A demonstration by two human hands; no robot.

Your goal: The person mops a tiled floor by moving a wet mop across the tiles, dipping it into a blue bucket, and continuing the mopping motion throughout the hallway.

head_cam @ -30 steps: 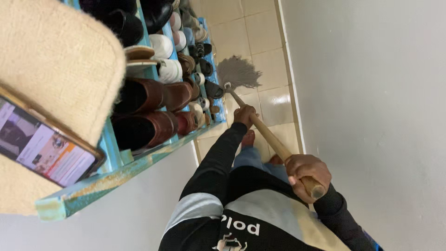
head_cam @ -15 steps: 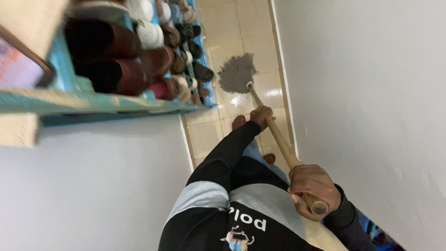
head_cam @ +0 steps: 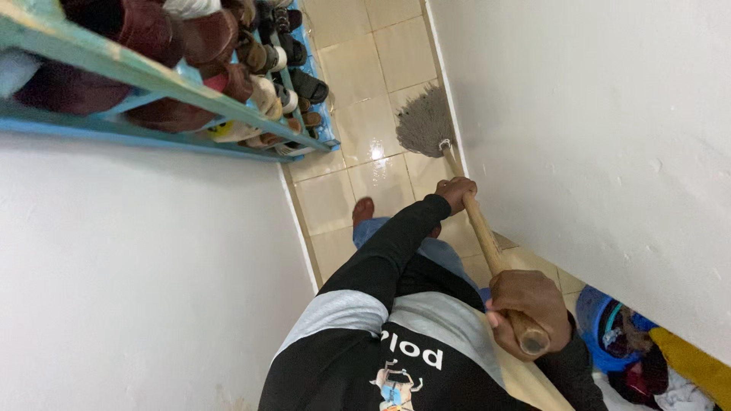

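A mop [head_cam: 457, 179] is held in both hands in a narrow tiled passage.

A blue shoe rack [head_cam: 152, 76] filled with shoes is fixed along one wall, and a blue basket [head_cam: 601, 323] of cloth is seen by the other white wall [head_cam: 601, 122]. The wooden handle runs lengthwise down the passage, tilted, its grey head [head_cam: 424, 122] resting on the wet floor [head_cam: 365, 84] against the wall's foot. The left hand [head_cam: 455, 192] is wrapped mid-handle; the right hand [head_cam: 529, 308], fingers curled tight, is closed around the handle's top end.
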